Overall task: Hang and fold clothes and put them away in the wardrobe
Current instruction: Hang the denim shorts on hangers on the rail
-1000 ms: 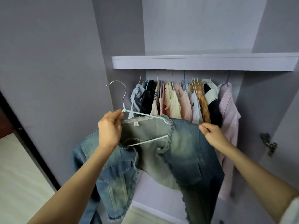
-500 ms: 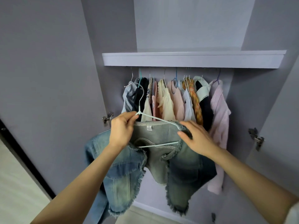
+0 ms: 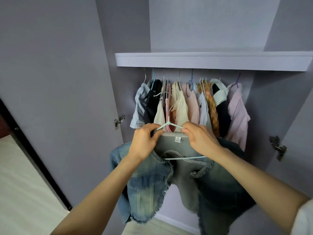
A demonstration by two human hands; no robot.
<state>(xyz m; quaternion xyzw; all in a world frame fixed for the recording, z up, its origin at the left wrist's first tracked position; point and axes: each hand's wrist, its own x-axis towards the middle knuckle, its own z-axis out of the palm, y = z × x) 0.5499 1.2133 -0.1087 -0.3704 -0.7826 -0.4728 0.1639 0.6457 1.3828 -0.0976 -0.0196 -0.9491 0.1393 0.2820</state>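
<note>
A faded denim jacket (image 3: pixel 152 187) with frayed edges hangs on a pale blue wire hanger (image 3: pixel 168 124). My left hand (image 3: pixel 144 143) pinches the hanger's left arm together with the jacket's collar. My right hand (image 3: pixel 201 139) pinches the hanger's right arm at the collar. The hanger's hook (image 3: pixel 160 94) points up in front of the hung clothes, below the rail. Both hands are held in front of the open wardrobe, just under the row of garments.
Several garments (image 3: pixel 191 106) hang close together under the wardrobe shelf (image 3: pixel 211 61), a pink striped shirt (image 3: pixel 237 114) at the right end. Open doors stand left (image 3: pixel 59 99) and right, with metal hinges (image 3: pixel 119 120). Pale floor lies at lower left.
My right hand moved left from the jacket's shoulder to the hanger's right arm near the neck. The hanger and jacket came closer to the hung clothes, and the hook now overlaps them.
</note>
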